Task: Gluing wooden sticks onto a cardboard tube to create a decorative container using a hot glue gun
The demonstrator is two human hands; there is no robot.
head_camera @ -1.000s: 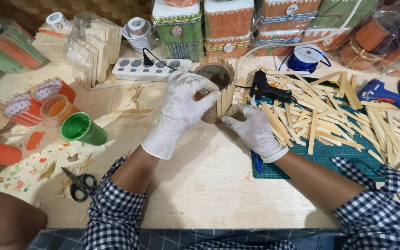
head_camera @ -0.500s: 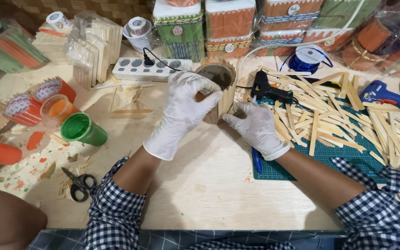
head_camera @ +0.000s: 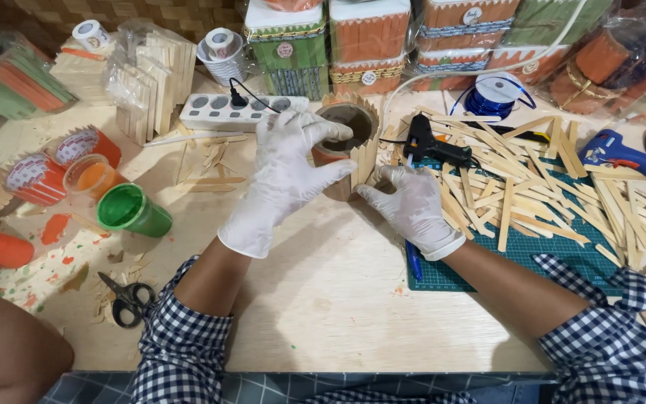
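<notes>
A round can [head_camera: 347,126] partly clad in upright wooden sticks stands on the wooden table [head_camera: 315,284]. My left hand [head_camera: 282,176], in a white glove, wraps around the can's left side with fingers over its rim. My right hand [head_camera: 411,206], also gloved, presses its fingertips against the sticks on the can's lower right side. A heap of loose wooden sticks [head_camera: 532,194] lies on a green cutting mat [head_camera: 517,258] just right of my right hand. A black glue gun [head_camera: 431,147] rests at the mat's far left edge.
Open paint pots, green [head_camera: 130,212] and orange [head_camera: 87,173], stand left. Scissors [head_camera: 127,299] lie near the front left. A white power strip [head_camera: 241,111], stick bundles [head_camera: 151,78], a blue glue gun [head_camera: 622,153], blue ribbon spool [head_camera: 495,93] and decorated boxes [head_camera: 368,37] line the back.
Both hands stayed on the can. My right hand shifted slightly lower along the sticks, and my left fingers adjusted on the rim.
</notes>
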